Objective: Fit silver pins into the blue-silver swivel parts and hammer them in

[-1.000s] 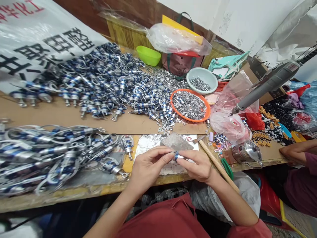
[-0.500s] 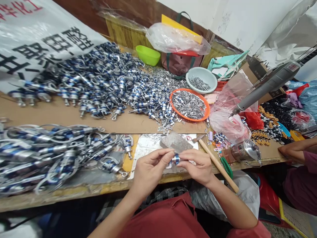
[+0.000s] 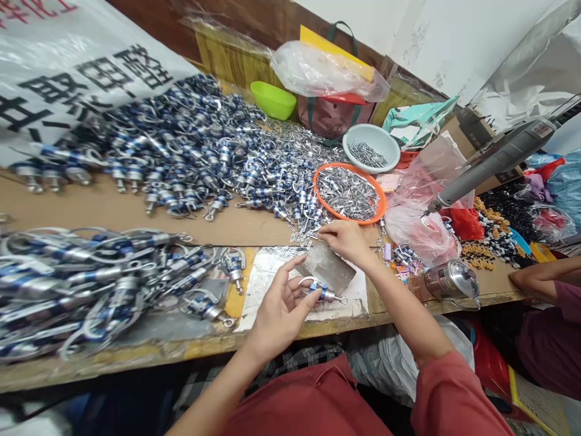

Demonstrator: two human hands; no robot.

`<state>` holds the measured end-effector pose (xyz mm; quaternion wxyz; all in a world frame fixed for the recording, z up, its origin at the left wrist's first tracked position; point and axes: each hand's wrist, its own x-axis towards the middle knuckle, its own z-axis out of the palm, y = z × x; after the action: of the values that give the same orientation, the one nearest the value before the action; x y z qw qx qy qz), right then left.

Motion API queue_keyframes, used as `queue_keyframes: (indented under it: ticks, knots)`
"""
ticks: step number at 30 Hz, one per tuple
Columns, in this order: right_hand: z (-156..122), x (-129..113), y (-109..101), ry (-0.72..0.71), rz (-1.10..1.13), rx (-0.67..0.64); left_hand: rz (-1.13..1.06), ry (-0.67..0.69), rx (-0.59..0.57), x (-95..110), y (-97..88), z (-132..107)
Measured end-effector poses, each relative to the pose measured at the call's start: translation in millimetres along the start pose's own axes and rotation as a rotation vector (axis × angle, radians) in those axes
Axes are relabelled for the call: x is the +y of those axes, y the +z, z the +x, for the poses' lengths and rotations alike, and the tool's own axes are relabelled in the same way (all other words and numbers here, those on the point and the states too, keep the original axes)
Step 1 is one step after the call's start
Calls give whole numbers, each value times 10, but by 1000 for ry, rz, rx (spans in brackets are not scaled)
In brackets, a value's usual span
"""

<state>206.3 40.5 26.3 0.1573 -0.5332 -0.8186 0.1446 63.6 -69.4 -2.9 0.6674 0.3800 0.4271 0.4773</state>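
The left hand [image 3: 276, 309] holds a small blue and silver metal clip [image 3: 322, 293] between thumb and fingers, just above a white sheet [image 3: 267, 284] near the front edge of the desk [image 3: 136, 351]. The right hand [image 3: 345, 241] reaches further back, its fingers pinched narrow over small loose metal links [image 3: 302, 235] scattered just in front of the orange bowl [image 3: 380, 206]; whether they grip one cannot be told. Between the two hands lies a grey stone block [image 3: 330, 269].

The orange bowl is full of small silver metal pieces. Behind it a pale blue bowl [image 3: 363, 134] holds a smaller heap of silver parts. A green bowl [image 3: 271, 100] stands near the back edge; its contents are hidden. Heaps of blue and silver clips [image 3: 181, 151] cover the left of the desk.
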Motion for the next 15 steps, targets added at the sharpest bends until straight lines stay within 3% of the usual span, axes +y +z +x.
queue_keyframes:
  ticks: [2, 5, 10, 15]
  knots:
    - [252, 64, 100, -9, -158, -163, -2, -37, -44, 11, 5, 15]
    - [426, 115, 195, -74, -229, -222, -4, -66, -94, 20, -3, 39]
    - [311, 177, 160, -196, -291, -263, -28, -92, -115, 3, -39, 81]
    - [93, 388, 131, -255, -347, -188, -47, -91, -113, -4, -49, 87]
